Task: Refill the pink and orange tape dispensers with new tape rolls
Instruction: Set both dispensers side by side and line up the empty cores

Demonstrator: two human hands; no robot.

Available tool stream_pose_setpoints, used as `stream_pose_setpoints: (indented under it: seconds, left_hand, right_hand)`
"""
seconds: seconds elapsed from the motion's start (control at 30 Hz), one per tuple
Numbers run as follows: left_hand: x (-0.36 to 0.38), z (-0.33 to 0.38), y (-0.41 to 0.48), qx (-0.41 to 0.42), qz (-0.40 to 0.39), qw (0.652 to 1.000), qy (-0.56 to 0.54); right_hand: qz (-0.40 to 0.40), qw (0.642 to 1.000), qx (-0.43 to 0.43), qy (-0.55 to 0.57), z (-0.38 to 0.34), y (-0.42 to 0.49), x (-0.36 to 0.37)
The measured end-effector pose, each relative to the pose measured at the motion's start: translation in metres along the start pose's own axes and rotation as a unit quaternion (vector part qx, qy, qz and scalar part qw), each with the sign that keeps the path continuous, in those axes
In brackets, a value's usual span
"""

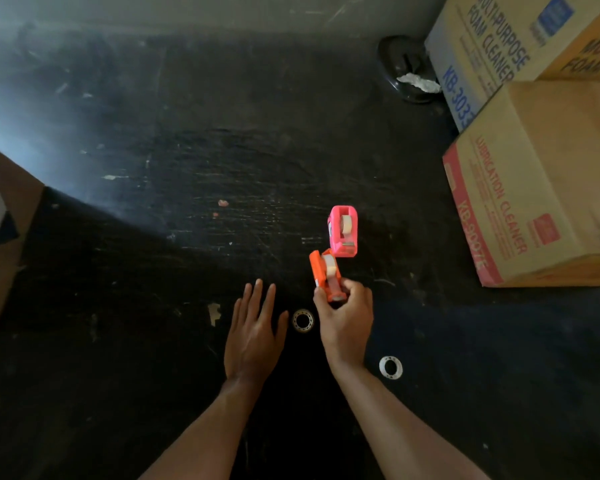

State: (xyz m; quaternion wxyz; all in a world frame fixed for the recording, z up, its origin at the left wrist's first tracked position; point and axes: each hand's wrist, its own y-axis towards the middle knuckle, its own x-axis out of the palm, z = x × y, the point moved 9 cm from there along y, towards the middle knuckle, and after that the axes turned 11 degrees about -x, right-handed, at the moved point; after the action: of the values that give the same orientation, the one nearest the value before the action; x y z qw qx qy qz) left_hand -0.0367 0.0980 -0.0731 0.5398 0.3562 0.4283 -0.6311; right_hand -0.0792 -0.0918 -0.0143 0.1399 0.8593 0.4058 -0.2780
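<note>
A pink tape dispenser (342,231) stands on the dark surface with a pale tape roll inside it. Just in front of it is the orange tape dispenser (324,271), also with a roll in it, and my right hand (345,318) grips its near end. My left hand (253,332) lies flat with fingers spread, holding nothing. A clear ring-shaped tape core (303,320) lies between my hands. A white tape core (390,367) lies to the right of my right wrist.
Cardboard boxes (541,188) are stacked at the right, more of them behind. A black dish with crumpled paper (409,74) sits at the back right. A brown cardboard sheet (4,237) juts in from the left. The dark surface (187,168) is scratched.
</note>
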Motion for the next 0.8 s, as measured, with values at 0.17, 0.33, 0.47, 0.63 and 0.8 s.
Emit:
stream_pose_setpoints:
  seconds: [0.17, 0.33, 0.47, 0.63, 0.8]
  left_hand:
    - [0.003, -0.001, 0.000, 0.004, 0.013, 1.000, 0.009]
    - [0.006, -0.004, 0.000, 0.001, 0.015, 1.000, 0.014]
    - [0.006, -0.005, 0.000, -0.003, 0.009, 1.000, 0.011]
    - [0.006, -0.005, 0.000, -0.010, 0.010, 1.000, 0.010]
    - [0.003, -0.004, 0.000, -0.015, -0.010, 1.000, -0.008]
  right_hand:
    - [0.001, 1.000, 0.004, 0.009, -0.007, 0.037, 0.044]
    - [0.019, 1.000, 0.012, 0.002, -0.012, 0.060, 0.072]
    - [0.022, 0.999, 0.019, -0.022, -0.015, 0.068, 0.079]
    - [0.015, 0.999, 0.017, -0.042, -0.016, 0.068, 0.083]
    - [-0.017, 0.999, 0.025, -0.025, -0.017, 0.062, 0.079]
